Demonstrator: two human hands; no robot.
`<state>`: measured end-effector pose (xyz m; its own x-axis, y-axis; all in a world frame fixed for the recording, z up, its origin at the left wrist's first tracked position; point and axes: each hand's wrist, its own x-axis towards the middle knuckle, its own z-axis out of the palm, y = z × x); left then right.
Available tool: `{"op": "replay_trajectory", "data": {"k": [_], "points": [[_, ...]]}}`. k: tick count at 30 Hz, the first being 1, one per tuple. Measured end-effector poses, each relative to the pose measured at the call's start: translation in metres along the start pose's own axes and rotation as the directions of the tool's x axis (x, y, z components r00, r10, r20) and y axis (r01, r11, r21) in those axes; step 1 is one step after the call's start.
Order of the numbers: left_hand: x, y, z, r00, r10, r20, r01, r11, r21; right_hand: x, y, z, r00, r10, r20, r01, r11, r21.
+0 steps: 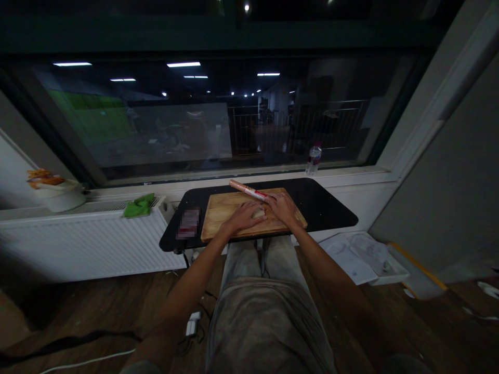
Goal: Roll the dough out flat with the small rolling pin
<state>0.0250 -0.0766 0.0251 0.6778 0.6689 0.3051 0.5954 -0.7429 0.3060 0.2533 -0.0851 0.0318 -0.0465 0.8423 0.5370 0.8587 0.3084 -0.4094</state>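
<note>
On the dark surface (329, 205) we see a wooden board (220, 210) with both hands over it. Our left hand (245, 215) has its thumb parted from the fingers and partly covers a small pale lump (258, 213); we cannot tell whether it pinches it. Our right hand (282, 208) hides the near end of a labelled roll (248, 190), which slants across the board's far edge; its grip stays unclear to us. The label is unreadable, and a blocky blur masks the flat item (189, 223) left of the board.
</note>
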Motion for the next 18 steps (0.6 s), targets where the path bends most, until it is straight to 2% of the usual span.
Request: {"op": "replay_trajectory", "data": {"k": [3,7,18], "points": [[0.004,0.006,0.002,0.999,-0.048,0.008,0.048,0.998,0.03,0.0,0.0,-0.001,1.0,0.012,0.009,-0.012,1.0,0.002],[0.009,0.016,0.005,0.992,-0.118,-0.042,0.12,0.992,0.041,0.0,-0.002,-0.001,0.999,0.022,0.023,-0.021,1.0,-0.003],[0.011,0.023,0.001,0.986,-0.166,-0.021,0.166,0.986,-0.008,0.0,-0.004,-0.001,1.0,0.029,-0.007,-0.029,1.0,-0.013]]}}
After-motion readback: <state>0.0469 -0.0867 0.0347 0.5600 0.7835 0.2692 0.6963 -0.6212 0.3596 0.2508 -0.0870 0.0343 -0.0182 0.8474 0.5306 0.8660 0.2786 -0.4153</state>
